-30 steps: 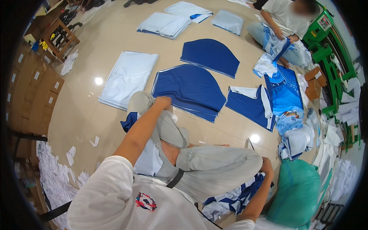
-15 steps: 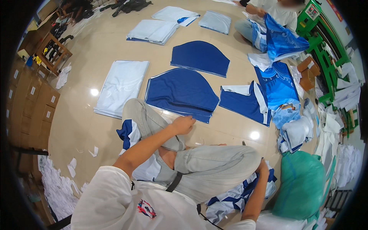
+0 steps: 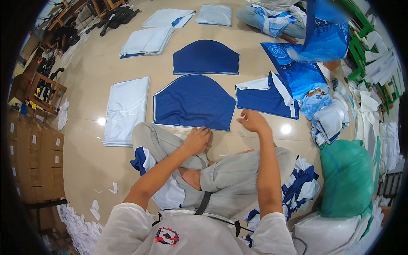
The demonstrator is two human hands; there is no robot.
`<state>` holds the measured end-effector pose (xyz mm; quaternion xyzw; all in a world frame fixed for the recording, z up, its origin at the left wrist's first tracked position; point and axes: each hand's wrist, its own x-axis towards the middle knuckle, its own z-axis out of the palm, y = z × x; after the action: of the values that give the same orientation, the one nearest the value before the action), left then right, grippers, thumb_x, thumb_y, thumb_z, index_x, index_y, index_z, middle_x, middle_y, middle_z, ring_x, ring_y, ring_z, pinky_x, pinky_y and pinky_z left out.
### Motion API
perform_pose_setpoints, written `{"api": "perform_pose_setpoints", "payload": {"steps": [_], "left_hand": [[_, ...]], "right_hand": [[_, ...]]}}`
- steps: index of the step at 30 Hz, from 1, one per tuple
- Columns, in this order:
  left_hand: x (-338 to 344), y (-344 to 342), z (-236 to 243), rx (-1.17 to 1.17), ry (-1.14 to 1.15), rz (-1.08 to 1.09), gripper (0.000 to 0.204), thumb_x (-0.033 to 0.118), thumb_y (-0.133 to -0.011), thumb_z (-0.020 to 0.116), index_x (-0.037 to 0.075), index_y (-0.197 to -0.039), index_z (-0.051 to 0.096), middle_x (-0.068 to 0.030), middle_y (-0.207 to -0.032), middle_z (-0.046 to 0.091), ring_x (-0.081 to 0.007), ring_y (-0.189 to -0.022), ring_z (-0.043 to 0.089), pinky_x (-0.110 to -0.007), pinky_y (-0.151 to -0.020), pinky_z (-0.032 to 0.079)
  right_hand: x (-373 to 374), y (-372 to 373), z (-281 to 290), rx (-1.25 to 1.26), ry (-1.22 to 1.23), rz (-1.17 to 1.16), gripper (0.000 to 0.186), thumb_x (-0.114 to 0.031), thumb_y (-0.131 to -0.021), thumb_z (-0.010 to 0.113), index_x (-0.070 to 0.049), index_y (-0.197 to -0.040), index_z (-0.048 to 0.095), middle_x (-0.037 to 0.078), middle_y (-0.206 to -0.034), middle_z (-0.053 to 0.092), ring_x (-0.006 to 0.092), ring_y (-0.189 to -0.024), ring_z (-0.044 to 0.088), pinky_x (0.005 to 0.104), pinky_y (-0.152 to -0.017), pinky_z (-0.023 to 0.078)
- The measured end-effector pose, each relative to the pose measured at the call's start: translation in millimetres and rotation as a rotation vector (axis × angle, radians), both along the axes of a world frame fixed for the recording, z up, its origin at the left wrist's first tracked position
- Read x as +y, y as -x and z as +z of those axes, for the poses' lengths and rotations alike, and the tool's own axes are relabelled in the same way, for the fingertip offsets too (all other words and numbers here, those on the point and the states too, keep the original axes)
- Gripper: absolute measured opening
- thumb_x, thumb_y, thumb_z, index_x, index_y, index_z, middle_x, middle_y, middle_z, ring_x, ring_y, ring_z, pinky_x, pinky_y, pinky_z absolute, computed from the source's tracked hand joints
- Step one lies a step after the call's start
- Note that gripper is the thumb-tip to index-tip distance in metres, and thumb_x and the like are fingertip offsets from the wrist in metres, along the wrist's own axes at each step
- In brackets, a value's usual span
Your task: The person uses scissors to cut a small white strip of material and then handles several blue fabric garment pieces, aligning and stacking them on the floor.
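In front of my crossed legs lies a navy, sleeve-shaped fabric panel (image 3: 193,102) with a curved top and pale edges. My left hand (image 3: 199,140) rests at its near edge, fingers lying over the hem. My right hand (image 3: 254,121) hovers just off the panel's lower right corner, its fingers bent and apart with nothing visible in them. Beyond sits a similar navy panel (image 3: 206,57). To the right is a navy piece (image 3: 265,98) with its white underside folded over along two sides. A folded pale blue fabric stack (image 3: 126,112) lies to the left.
More folded pale stacks (image 3: 146,41) lie farther off. Another person sits at the far right with blue printed fabric (image 3: 325,36). A green sack (image 3: 346,178) and crumpled navy-white fabric (image 3: 299,185) are by my right knee; cardboard boxes (image 3: 36,148) line the left.
My right hand has come up from beside my right knee to the navy panel's corner. My left hand has shifted left along the near edge. The other person's blue fabric is lifted higher.
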<state>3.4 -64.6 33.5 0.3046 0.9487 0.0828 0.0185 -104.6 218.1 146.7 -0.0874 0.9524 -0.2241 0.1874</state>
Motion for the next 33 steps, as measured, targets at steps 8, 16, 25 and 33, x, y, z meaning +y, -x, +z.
{"api": "perform_pose_setpoints", "payload": {"steps": [8,16,25,33], "left_hand": [[-45,39,22,-0.037,-0.187,0.171,0.053,0.034,-0.097,0.062,0.007,-0.141,0.054,-0.0159,-0.143,0.054,-0.0336,-0.135,0.049,-0.051,-0.109,0.039],[-181,138,-5,-0.389,0.180,0.629,0.097,0.056,-0.091,0.067,0.015,-0.163,0.016,-0.0195,-0.169,0.012,-0.0457,-0.153,0.019,-0.062,-0.120,0.023],[-212,149,-10,-0.483,0.167,0.655,0.129,0.078,-0.074,0.071,0.013,-0.165,0.008,-0.0168,-0.171,0.002,-0.0421,-0.157,0.004,-0.066,-0.122,0.013],[-223,140,-6,-0.503,0.093,0.754,0.141,0.085,-0.064,0.072,0.010,-0.165,0.006,-0.0188,-0.171,0.001,-0.0438,-0.156,0.004,-0.062,-0.123,0.013]], "right_hand": [[-37,-18,-79,0.012,0.004,-0.052,0.049,-0.037,-0.087,0.075,-0.003,-0.121,0.067,0.023,-0.108,0.074,0.0393,-0.101,0.071,0.0472,-0.089,0.055],[-60,7,-89,0.108,-0.096,-0.014,0.050,-0.030,-0.093,0.068,-0.006,-0.135,0.057,0.022,-0.131,0.061,0.0431,-0.120,0.058,0.0485,-0.097,0.051],[-69,14,-115,0.238,-0.239,-0.016,0.061,-0.038,-0.098,0.060,-0.017,-0.153,0.046,0.015,-0.155,0.040,0.0380,-0.135,0.042,0.0628,-0.099,0.041],[-68,13,-114,0.307,-0.312,-0.008,0.060,-0.042,-0.099,0.055,-0.025,-0.155,0.043,0.013,-0.160,0.035,0.0364,-0.133,0.044,0.0640,-0.098,0.039]]}}
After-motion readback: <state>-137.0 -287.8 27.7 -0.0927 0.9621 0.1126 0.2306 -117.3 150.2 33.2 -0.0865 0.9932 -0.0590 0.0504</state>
